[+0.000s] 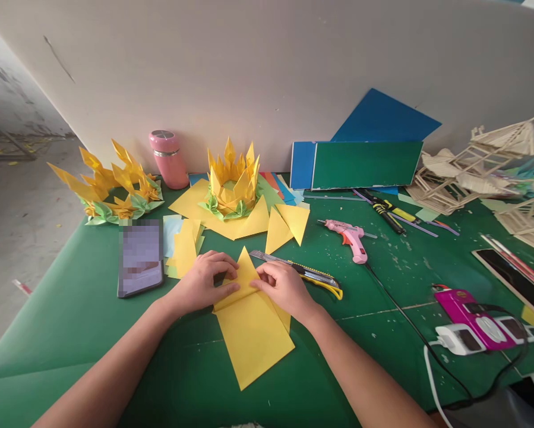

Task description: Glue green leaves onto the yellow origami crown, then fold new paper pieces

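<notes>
A sheet of yellow paper [255, 339] lies on the green table, its far end folded to a triangle with a crease across it. My left hand [207, 276] holds the paper's left side at the crease, thumb and curled fingers on the fold. On the right edge, my right hand [284, 288] pinches the same paper between thumb and fingers. More yellow paper shows beneath, at the right. Just beyond my right hand lies a utility knife [315, 273] with its blade out. Yellow paper pieces [186, 246] lie beyond my left hand.
Two folded-paper crowns, one at the left [110, 184] and one in the middle [231, 184], stand near a pink flask [168, 163]. A phone [141, 258] lies left. To the right are a pink glue gun [349, 235], its cord, a magenta power strip [476, 318] and stick models [445, 178].
</notes>
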Available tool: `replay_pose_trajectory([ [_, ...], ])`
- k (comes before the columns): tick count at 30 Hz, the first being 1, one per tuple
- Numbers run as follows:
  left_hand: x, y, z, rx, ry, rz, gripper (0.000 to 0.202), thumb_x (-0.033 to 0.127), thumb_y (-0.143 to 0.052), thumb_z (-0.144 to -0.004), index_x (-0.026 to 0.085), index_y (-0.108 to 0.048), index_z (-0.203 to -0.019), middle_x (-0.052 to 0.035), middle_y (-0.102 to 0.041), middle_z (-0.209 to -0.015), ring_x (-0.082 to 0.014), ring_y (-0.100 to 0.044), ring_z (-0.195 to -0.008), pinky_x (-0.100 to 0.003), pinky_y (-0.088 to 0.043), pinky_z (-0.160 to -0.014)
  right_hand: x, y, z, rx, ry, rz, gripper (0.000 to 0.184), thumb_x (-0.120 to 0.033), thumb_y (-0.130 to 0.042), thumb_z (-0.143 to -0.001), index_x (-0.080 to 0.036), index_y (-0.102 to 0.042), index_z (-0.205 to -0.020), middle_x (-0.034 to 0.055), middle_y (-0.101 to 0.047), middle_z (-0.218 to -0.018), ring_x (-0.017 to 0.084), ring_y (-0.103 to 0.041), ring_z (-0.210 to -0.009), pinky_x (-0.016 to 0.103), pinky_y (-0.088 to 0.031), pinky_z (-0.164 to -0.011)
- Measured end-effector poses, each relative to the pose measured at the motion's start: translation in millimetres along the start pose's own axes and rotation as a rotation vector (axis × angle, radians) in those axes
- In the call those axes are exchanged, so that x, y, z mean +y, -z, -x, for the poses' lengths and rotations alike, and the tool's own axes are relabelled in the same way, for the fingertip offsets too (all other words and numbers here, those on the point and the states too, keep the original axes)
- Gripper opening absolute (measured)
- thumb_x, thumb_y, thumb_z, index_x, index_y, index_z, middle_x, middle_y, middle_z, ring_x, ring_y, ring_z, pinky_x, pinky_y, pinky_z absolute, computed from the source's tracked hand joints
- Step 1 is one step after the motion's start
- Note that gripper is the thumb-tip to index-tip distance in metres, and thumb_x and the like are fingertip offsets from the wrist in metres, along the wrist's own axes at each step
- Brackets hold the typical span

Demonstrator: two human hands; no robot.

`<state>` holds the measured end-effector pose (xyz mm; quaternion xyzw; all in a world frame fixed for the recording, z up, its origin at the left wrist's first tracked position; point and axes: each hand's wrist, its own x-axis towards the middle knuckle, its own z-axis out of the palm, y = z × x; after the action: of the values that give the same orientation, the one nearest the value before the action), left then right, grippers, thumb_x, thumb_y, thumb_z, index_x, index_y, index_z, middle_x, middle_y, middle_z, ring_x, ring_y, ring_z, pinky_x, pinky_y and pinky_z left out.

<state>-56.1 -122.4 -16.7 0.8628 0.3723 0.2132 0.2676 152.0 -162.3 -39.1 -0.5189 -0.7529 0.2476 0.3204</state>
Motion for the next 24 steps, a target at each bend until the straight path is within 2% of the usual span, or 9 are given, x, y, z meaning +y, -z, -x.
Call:
replay_pose_trajectory([
  [5,0.4,-2.2,1.9,-0.007,0.03,-0.015,0.014,0.031,-0.062,-0.077,0.023,-0.068,-0.086,-0.0048,-0.07,-0.092,-0.0246,-0.061,-0.087,-0.039,-0.045,-0.082,1.2,-3.0,-0.3,0.026,-0.001,0.014,0.021,-0.028,-0.07,-0.08,-0.021,-0.055,-0.066,-0.0031,-0.052,-0.057,0.015,-0.048,-0.055,0.027,-0.033,-0.054],
  [10,-4.5,-4.4,3.4,-0.021,-0.021,-0.043,0.016,0.028,-0.058,-0.08,0.028,-0.073,-0.086,-0.0044,-0.068,-0.094,-0.0237,-0.059,-0.089,-0.04,-0.043,-0.086,2.0,-3.9,-0.4,0.031,0.018,0.034,0.021,-0.029,-0.07,-0.08,-0.021,-0.055,-0.067,-0.0027,-0.052,-0.057,0.015,-0.048,-0.056,0.027,-0.032,-0.054],
  [20,-7.0,-4.3,4.5,-0.05,-0.011,-0.018,0.016,0.031,-0.063,-0.08,0.033,-0.076,-0.09,-0.0043,-0.065,-0.096,-0.0255,-0.059,-0.092,-0.042,-0.041,-0.088,-1.8,-1.5,-1.6,0.013,-0.011,0.036,0.025,-0.02,-0.075,-0.074,-0.021,-0.052,-0.065,-0.0041,-0.051,-0.057,0.015,-0.049,-0.058,0.026,-0.033,-0.054],
  [24,-7.4,-3.5,4.3,-0.069,-0.012,-0.031,0.017,0.032,-0.062,-0.081,0.033,-0.075,-0.091,-0.0042,-0.065,-0.097,-0.0255,-0.058,-0.094,-0.043,-0.04,-0.089,-2.6,0.5,-1.5,0.016,-0.046,-0.04,0.022,-0.014,-0.075,-0.072,-0.021,-0.054,-0.074,-0.0064,-0.049,-0.057,0.013,-0.048,-0.054,0.025,-0.035,-0.053],
])
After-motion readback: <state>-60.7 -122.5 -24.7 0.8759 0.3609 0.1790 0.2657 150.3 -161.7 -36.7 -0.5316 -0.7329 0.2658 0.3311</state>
